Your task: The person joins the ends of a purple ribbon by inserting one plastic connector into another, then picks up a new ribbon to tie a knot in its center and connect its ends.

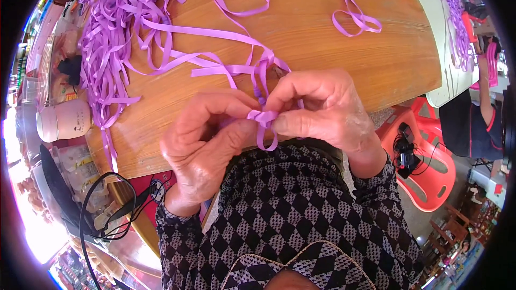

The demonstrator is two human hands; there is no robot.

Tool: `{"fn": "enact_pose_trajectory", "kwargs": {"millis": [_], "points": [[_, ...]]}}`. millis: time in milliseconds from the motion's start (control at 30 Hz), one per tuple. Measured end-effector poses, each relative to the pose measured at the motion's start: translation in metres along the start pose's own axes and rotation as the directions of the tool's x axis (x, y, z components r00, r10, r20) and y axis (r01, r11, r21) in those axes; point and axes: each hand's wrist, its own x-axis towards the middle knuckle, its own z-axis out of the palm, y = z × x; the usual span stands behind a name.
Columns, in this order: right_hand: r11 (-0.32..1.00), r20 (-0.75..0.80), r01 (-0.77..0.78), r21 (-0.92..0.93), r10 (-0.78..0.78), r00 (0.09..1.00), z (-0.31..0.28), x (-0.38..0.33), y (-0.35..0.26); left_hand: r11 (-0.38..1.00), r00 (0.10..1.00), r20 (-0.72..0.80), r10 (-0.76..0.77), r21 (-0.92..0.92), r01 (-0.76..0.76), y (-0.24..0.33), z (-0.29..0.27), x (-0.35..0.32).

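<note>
Close together at the near edge of the wooden surface (306,37), both hands are pinched on one purple ribbon (263,116), the left hand (204,139) at its left side and the right hand (322,113) at its right. A knot-like fold sits between the fingertips, a small loop hanging just below. The step looks like forming or tightening a knot; the next move calls for a firm pinch while slack is drawn through. A ribbon heap (115,16) lies beyond the left hand.
</note>
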Motion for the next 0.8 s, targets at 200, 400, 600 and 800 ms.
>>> {"fn": "enact_pose_trajectory", "kwargs": {"millis": [200, 400, 600, 800], "points": [[0.998, 0.106, -0.034, -0.061, 0.04, 0.994, -0.003, -0.001, -0.002, 0.886, 0.968, -0.013, 0.252, 0.405, -0.226, 0.004, -0.017, 0.011], [0.936, 0.005, 0.025, -0.352, -0.025, 1.0, -0.001, -0.002, -0.005, 0.699, 0.925, 0.038, 0.378, 0.643, -0.312, 0.015, -0.019, 0.002], [0.248, 0.206, 0.443, -0.862, -0.627, 0.751, -0.002, 0.01, 0.011, 0.657, 0.956, 0.126, 0.266, 0.702, -0.275, 0.01, -0.018, 0.0], [-0.045, 0.366, 0.462, -0.886, -0.68, 0.635, -0.002, 0.013, 0.012, 0.606, 0.959, 0.222, 0.174, 0.744, -0.282, 0.007, -0.026, 0.0]]}}
